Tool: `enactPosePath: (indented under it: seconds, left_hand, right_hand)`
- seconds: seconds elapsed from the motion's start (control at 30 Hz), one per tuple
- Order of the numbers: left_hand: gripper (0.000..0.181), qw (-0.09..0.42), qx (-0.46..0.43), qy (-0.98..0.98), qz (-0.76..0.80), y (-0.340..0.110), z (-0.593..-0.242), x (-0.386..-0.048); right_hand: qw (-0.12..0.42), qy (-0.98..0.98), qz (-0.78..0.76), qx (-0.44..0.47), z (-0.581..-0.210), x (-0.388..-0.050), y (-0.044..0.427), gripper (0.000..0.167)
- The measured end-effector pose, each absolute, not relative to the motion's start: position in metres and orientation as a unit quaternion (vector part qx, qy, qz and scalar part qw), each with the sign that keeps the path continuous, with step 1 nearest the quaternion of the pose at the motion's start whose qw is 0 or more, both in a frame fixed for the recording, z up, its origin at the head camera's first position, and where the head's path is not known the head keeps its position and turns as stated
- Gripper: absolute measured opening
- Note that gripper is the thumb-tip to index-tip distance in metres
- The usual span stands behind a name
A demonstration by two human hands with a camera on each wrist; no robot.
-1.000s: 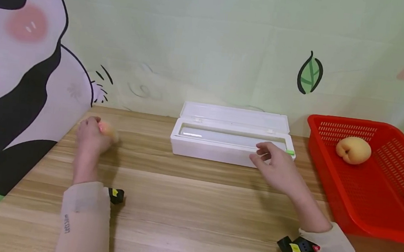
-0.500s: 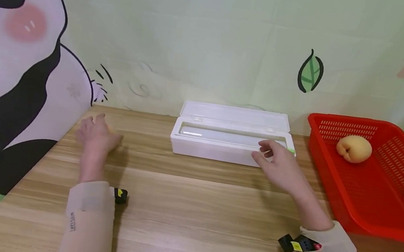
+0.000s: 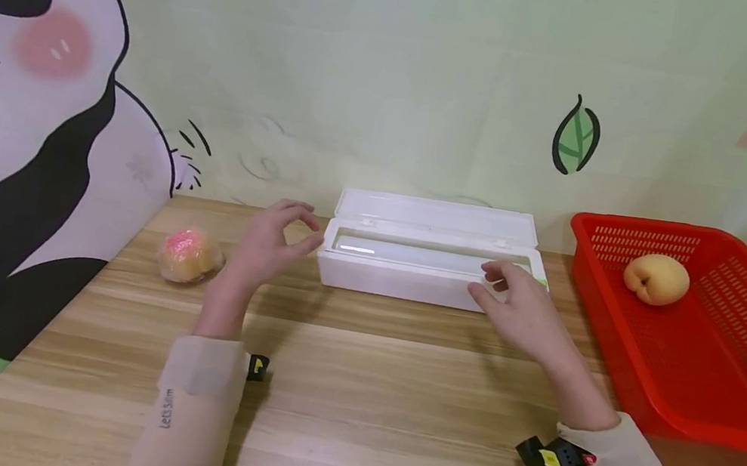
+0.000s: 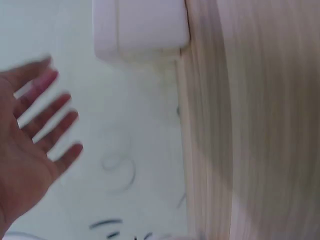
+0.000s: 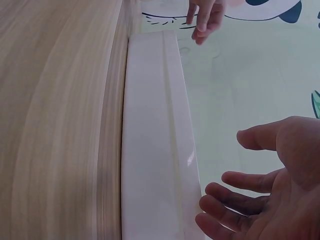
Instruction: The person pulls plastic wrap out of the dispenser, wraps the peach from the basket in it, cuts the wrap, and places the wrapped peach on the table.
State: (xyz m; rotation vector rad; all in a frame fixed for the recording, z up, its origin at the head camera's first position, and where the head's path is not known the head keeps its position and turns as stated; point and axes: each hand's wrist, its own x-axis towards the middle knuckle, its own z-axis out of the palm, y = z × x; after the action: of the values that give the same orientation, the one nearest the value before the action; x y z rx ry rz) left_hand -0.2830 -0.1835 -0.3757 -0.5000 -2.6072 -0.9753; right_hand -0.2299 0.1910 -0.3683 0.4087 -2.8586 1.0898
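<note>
A peach (image 3: 185, 254) in clear plastic film, pink on top, sits on the table at the left. Beside it, to the right, my left hand (image 3: 266, 246) is in the air with loosely spread fingers and nothing in them. The left wrist view shows that hand's fingers (image 4: 56, 131) apart from the box. In the middle stands a white cling film dispenser (image 3: 402, 283), its lid (image 3: 433, 215) raised and a roll inside. My right hand (image 3: 521, 309) hovers at its right end, fingers relaxed and holding nothing. Whether those fingertips touch the box is unclear.
A red plastic basket (image 3: 658, 354) stands at the right, with an unwrapped yellow peach (image 3: 657, 279) inside. Behind the table (image 3: 355, 406) hangs a pale green backdrop (image 3: 415, 101) with a panda drawing. Small black cameras are strapped at both wrists.
The left hand has let go of the wrapped peach, leaving it at the left of the table, and has moved right towards the dispenser. The right hand has barely moved.
</note>
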Motion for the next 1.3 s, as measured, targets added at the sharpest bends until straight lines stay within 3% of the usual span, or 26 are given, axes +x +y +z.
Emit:
enactPosePath:
  seconds: [0.13,0.3,0.8,1.1,1.3]
  left_hand:
    - [0.016,0.108,-0.243,-0.903,-0.336,-0.167,-0.378,-0.285]
    - [0.019,0.06,-0.267,-0.91,-0.313,-0.152,-0.381,-0.288]
    - [0.043,0.079,-0.287,-0.921,-0.251,-0.141,-0.381,-0.295]
    - [0.047,0.074,-0.277,-0.915,-0.284,-0.141,-0.383,-0.29]
    - [0.047,0.08,-0.278,-0.909,-0.299,-0.142,-0.386,-0.287]
  right_hand:
    - [0.031,-0.926,0.352,0.132,-0.366,-0.231,0.192,0.052]
    - [0.031,-0.926,0.353,0.129,-0.364,-0.232,0.194,0.052]
    - [0.035,-0.924,0.357,0.132,-0.362,-0.236,0.198,0.051]
    - [0.083,-0.935,0.317,0.136,-0.368,-0.239,0.198,0.038]
    - [0.06,-0.943,0.292,0.15,-0.374,-0.241,0.197,0.039]
